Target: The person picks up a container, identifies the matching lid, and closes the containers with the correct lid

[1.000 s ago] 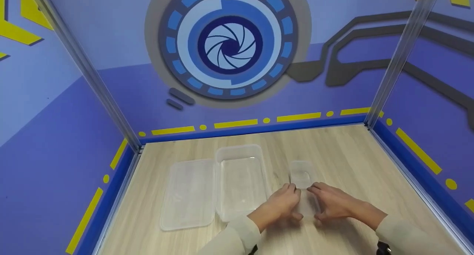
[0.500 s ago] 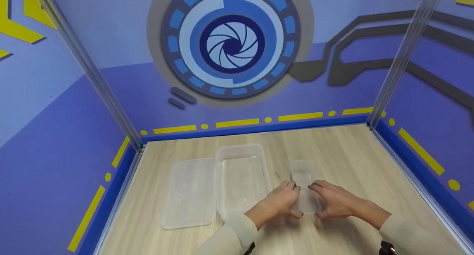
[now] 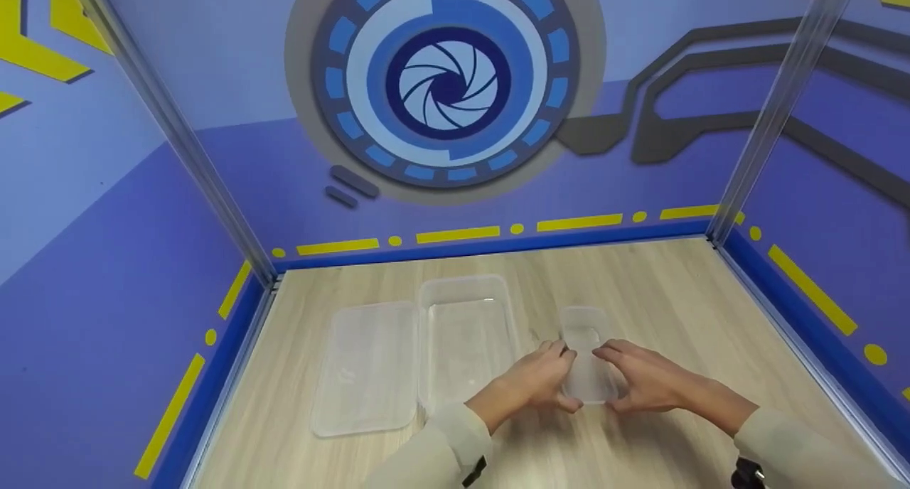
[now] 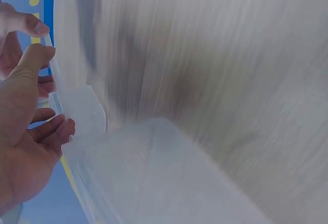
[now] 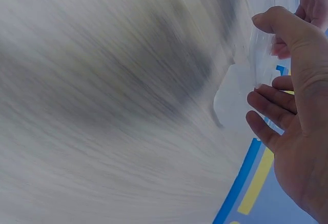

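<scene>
The lid (image 3: 590,382) is a small, thin rectangle of clear, slightly milky plastic with rounded corners. It is off the box and held at its two long sides—one between the thumb and fingers of the left hand (image 3: 540,379), the other in those of the right hand (image 3: 647,379). Its near edge sits level with the thumb tips.

The box (image 3: 584,322), of similar clear plastic, stands open just beyond the fingertips—its mouth upward, its floor visible. From above, the lid's far end meets its near side; whether they touch cannot be told.
</scene>
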Motion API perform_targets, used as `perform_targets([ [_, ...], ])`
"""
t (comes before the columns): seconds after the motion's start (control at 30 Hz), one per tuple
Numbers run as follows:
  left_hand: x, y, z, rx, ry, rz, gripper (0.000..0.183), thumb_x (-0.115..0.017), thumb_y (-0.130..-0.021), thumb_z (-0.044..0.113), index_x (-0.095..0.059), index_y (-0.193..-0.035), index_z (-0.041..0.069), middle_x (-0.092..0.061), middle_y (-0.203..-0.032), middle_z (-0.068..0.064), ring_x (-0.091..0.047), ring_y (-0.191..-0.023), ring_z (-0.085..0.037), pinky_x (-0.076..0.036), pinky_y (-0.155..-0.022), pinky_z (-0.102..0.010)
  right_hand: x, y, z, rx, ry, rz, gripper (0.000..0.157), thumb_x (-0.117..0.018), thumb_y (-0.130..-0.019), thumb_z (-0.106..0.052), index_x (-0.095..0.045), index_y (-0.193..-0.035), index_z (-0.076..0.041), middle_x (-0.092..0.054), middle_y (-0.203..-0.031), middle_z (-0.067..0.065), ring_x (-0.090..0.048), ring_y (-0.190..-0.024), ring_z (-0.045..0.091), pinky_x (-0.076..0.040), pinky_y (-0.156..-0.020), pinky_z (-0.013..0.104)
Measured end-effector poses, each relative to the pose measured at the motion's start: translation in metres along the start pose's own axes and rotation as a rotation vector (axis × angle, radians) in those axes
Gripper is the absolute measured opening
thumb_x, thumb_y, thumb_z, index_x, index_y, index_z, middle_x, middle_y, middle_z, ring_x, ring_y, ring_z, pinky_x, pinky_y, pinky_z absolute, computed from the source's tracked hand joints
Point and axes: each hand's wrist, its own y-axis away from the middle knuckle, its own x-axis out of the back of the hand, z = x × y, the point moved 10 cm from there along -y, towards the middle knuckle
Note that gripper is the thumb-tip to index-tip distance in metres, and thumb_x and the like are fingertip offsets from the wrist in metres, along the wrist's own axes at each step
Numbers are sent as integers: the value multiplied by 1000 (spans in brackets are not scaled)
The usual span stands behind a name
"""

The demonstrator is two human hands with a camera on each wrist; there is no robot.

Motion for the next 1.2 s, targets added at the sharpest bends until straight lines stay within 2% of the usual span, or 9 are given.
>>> perform_targets([
  [0.17, 4, -1, -3, -12, 2, 14, 83, -81, -86, 62, -57, -144, 8, -58, -140, -2, -56, -124, -15, -50, -102, -25, 5, -2, -2, 8, 4, 28, 78, -93, -77, -33, -61, -136, 7, -62, -133, 20, -65, -118, 37, -57, -92, 54],
  [0.4, 10, 0, -7, -5, 15, 13, 86, -81, -86, 62, -57, -146, 7, -57, -144, -4, -55, -129, -16, -49, -105, -25, 10, -6, -1, -13, -13, 6, 78, -91, -78, -34, -60, -137, 7, -63, -133, 20, -65, -118, 37, -57, -93, 55],
  [0.83, 19, 3, -21, 33, 159, 9, 85, -82, -86, 60, -56, -149, 9, -56, -142, -1, -54, -125, -13, -50, -104, -25, 21, -9, -3, 13, -90, 58, 74, -91, -80, -31, -61, -137, 5, -67, -122, 13, -68, -109, 30, -58, -89, 53],
  [1.2, 19, 4, -22, 32, 142, 5, 85, -82, -87, 59, -55, -150, 9, -55, -143, -1, -54, -127, -13, -49, -106, -26, 18, -9, 1, -12, -112, 43, 75, -91, -81, -33, -60, -138, 5, -66, -125, 13, -67, -113, 30, -58, -91, 55],
])
